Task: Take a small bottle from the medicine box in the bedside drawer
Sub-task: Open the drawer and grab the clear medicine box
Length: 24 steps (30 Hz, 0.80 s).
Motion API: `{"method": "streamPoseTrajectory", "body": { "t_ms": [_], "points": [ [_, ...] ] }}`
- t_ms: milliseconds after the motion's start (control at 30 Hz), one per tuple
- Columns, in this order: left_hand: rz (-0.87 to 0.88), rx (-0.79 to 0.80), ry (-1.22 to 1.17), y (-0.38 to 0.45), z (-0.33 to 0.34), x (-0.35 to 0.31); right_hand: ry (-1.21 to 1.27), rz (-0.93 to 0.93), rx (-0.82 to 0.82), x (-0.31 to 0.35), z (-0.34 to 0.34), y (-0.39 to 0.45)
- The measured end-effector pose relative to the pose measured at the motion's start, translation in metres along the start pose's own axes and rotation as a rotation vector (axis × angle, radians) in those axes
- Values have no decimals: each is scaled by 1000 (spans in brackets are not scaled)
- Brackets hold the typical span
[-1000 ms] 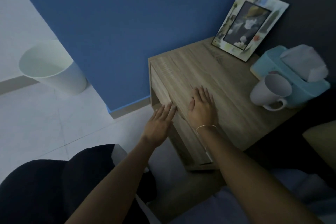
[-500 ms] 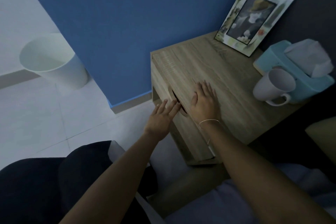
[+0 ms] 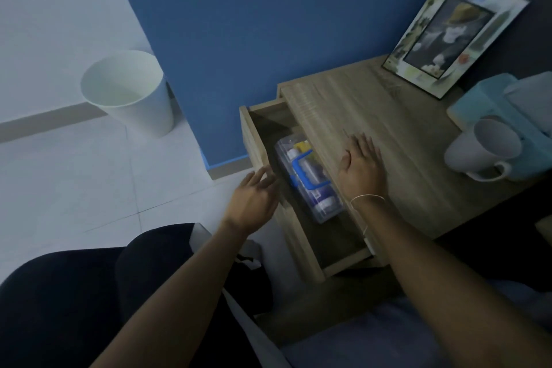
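Observation:
The bedside table's drawer [image 3: 301,248] stands pulled out toward the left. Inside it lies a clear plastic medicine box [image 3: 325,212] with a blue handle [image 3: 303,172] on its lid. Through the closed lid I make out small bottles [image 3: 310,170] and a yellow item. My left hand [image 3: 254,203] is at the drawer's front panel, its fingertips curled against the panel at mid-length. My right hand [image 3: 363,169] lies flat, fingers apart, on the wooden tabletop [image 3: 403,140] just right of the box.
On the tabletop stand a picture frame [image 3: 454,33] at the back, a white mug [image 3: 484,149] and a light blue tissue box [image 3: 493,98] at the right. A white bin [image 3: 131,92] stands on the tiled floor by the blue wall. My dark-clad knees fill the lower left.
The drawer was shut; my left hand hooked into its front cutout and has drawn it out leftward, which uncovered the medicine box. My right hand stayed flat on the tabletop.

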State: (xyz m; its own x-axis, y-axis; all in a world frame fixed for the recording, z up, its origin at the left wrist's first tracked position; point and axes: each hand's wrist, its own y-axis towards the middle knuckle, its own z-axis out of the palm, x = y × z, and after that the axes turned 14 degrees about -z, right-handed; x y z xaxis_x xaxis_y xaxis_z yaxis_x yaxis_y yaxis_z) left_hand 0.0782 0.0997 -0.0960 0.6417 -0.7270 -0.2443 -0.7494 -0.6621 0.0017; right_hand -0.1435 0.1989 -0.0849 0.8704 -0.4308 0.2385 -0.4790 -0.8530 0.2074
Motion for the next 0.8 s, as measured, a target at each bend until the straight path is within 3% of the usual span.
{"method": "streamPoseTrajectory", "body": {
  "t_ms": [100,400,800],
  "points": [
    [-49,-51,5,-2,1,9,8,-5,-17,-1,3,1],
    [-373,27,30,30,9,11,-5,-11,-18,-4,7,1],
    [-386,100,111,25,-7,22,6,-13,-1,-2,2,0]
  ]
}}
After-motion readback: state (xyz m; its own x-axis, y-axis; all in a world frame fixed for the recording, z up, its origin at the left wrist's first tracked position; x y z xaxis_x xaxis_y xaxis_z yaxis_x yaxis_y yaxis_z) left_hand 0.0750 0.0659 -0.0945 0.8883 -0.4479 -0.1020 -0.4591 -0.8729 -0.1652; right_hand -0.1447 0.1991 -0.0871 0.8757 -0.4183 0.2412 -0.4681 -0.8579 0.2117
